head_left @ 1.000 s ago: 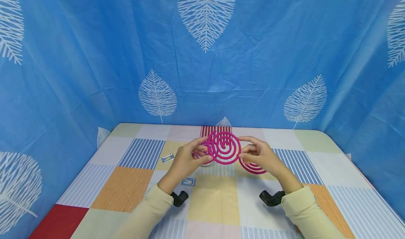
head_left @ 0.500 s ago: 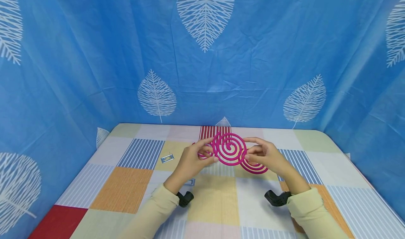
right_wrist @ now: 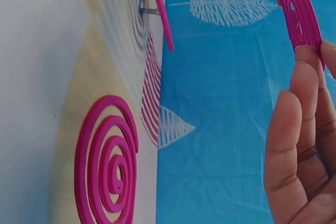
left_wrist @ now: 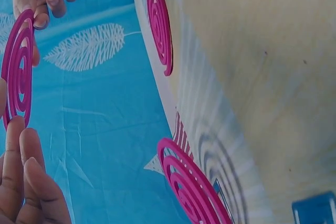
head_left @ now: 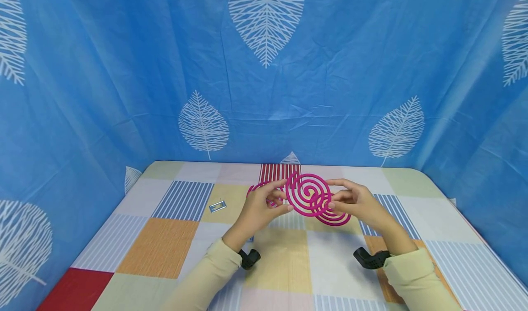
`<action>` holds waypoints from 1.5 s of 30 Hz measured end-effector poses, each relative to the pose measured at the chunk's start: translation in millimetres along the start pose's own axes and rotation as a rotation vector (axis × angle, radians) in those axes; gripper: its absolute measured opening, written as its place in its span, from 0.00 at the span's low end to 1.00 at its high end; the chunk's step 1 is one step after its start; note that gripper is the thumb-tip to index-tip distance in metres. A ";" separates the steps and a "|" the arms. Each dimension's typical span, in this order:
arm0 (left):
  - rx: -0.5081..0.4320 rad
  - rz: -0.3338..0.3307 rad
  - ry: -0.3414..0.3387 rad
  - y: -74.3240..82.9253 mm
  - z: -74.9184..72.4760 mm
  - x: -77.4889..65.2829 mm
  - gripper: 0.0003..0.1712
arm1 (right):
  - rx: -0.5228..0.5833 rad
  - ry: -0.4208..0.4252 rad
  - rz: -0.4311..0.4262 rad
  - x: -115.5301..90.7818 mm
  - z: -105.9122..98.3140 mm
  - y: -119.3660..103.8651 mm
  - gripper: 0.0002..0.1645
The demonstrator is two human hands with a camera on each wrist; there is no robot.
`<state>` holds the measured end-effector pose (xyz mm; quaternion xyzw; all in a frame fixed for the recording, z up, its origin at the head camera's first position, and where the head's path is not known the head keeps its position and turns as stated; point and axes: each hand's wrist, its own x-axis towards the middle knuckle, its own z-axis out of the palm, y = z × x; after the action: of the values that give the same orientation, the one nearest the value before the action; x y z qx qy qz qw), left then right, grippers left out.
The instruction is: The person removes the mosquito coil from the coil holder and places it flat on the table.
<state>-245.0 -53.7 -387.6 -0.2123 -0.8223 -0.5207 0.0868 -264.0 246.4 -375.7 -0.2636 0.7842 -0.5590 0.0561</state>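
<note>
A pink mosquito coil [head_left: 310, 193] is held up over the table, its flat face towards the head view. My left hand [head_left: 261, 209] pinches its left edge between thumb and fingers. At the opposite edge, my right hand [head_left: 360, 206] pinches it the same way. Behind the right fingers a second coil [right_wrist: 113, 153] lies on the tablecloth, partly covered in the head view. A third coil [left_wrist: 184, 182], behind my left hand, is raised on a thin metal stand [right_wrist: 151, 11].
A small flat metal stand [head_left: 217, 206] lies on the left of the patchwork tablecloth [head_left: 280, 260]. Another blue metal piece [left_wrist: 315, 211] is mostly hidden by the left wrist in the head view. Blue leaf-print curtain [head_left: 288, 132] surrounds the table's back and sides.
Both hands have shifted right together, carrying the held coil across so it overlaps the coil lying on the right. The coil on the stand shows more to the left of the left hand.
</note>
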 end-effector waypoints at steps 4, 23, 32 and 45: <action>-0.010 -0.002 -0.006 1.6 4.2 2.3 0.37 | -0.016 0.004 0.011 -3.2 -4.8 -1.0 0.33; -0.058 -0.030 -0.037 10.7 25.0 12.5 0.37 | -0.047 -0.016 0.044 -12.7 -30.6 -4.9 0.33; -0.074 -0.026 -0.051 14.6 36.6 16.5 0.37 | -0.030 -0.025 0.067 -19.2 -43.9 0.0 0.33; -0.094 -0.029 -0.039 17.6 56.2 21.8 0.37 | -0.011 -0.039 0.073 -26.9 -61.8 11.1 0.27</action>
<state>-252.4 8.7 -390.1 -0.2143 -0.8014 -0.5558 0.0528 -268.6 314.2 -368.6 -0.2459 0.7951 -0.5470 0.0901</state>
